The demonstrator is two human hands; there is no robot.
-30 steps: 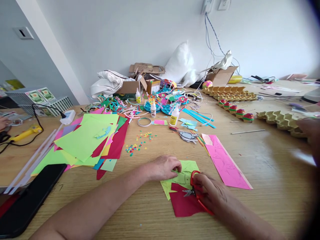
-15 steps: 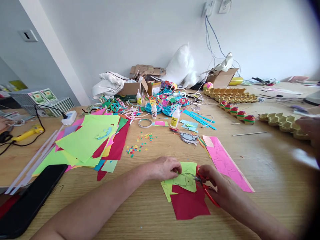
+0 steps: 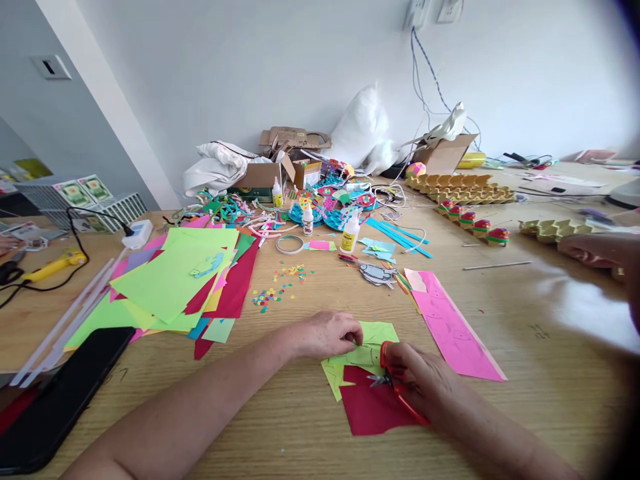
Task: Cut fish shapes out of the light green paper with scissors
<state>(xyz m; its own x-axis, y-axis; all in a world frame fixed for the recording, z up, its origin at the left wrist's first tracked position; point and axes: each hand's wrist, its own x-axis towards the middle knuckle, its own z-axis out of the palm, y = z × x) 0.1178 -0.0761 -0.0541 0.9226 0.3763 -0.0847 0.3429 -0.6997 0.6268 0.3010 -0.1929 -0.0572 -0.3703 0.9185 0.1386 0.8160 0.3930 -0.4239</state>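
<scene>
Head view: holding thin green paper (image 3: pixel 374 331), marked with dark drawn outlines, in curled left hand (image 3: pixel 334 335), at near middle of wood-grained table (image 3: pixel 280 413). Gripping scissors (image 3: pixel 403 398) in right hand (image 3: pixel 423 379) by smooth red loops, with short, pointed metal blades over matt red paper (image 3: pixel 374 410). Observed smooth, overlapping coloured sheets (image 3: pixel 173 277) at left. Observed another person's blurred hand (image 3: pixel 597 252) by bumpy egg tray (image 3: pixel 543 231) at right; cannot tell its grip.

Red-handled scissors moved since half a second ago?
Yes: the red-handled scissors shifted left and toward the wearer, farther from the pink paper strip.
</scene>
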